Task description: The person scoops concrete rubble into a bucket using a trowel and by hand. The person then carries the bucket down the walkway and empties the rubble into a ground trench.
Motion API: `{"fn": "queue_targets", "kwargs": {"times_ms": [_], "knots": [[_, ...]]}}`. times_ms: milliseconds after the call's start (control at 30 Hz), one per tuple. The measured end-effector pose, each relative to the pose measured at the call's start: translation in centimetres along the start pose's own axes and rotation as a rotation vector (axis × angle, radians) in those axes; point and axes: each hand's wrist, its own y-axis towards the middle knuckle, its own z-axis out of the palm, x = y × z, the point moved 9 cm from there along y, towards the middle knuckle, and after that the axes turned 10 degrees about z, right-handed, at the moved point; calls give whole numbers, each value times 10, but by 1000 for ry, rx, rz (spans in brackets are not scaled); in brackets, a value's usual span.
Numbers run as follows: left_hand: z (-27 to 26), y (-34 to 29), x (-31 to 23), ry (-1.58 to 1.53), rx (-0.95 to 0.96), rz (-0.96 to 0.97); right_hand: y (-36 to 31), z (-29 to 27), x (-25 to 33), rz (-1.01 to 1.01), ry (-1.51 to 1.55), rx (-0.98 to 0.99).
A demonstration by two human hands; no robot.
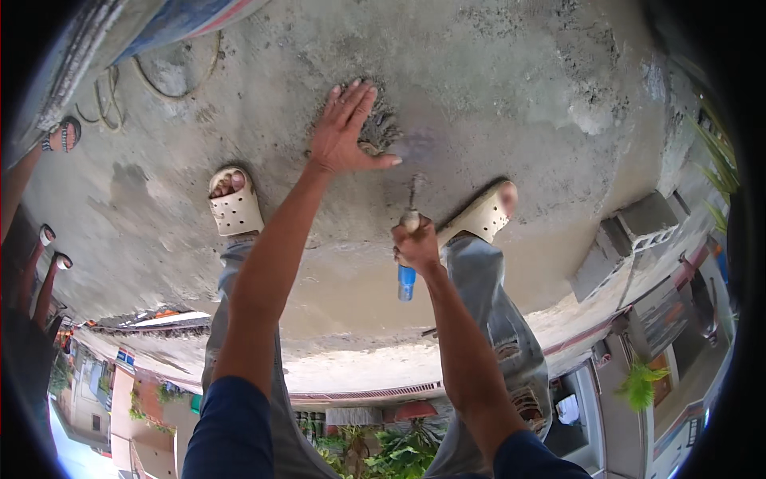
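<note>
My left hand (345, 134) is spread out, palm down, over a rough dark clump of mortar (381, 128) on the grey concrete ground (519, 96). It hides part of the clump, so I cannot tell how firmly it presses. My right hand (416, 243) is wrapped around the handle of what looks like a trowel (406, 283), with a blue butt end and a thin metal neck. Ahead of the neck, the blade is smeared and blends into the wet surface just right of my left thumb.
My feet, in cream clogs (236, 209), stand wide apart on either side. Hollow concrete blocks (638, 227) sit to the right. A looped rope or hose (179, 88) lies at the upper left. Another person's sandalled foot (62, 134) is at the far left edge.
</note>
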Motion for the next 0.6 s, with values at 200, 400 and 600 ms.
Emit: {"fn": "queue_targets", "kwargs": {"times_ms": [200, 400, 600], "knots": [[-7, 10, 2, 40, -149, -28, 16, 78, 30, -102, -43, 137], [-42, 15, -25, 8, -126, -141, -35, 86, 29, -106, 54, 214], [-189, 54, -136, -28, -165, -186, -213, 83, 45, -63, 46, 284]]}}
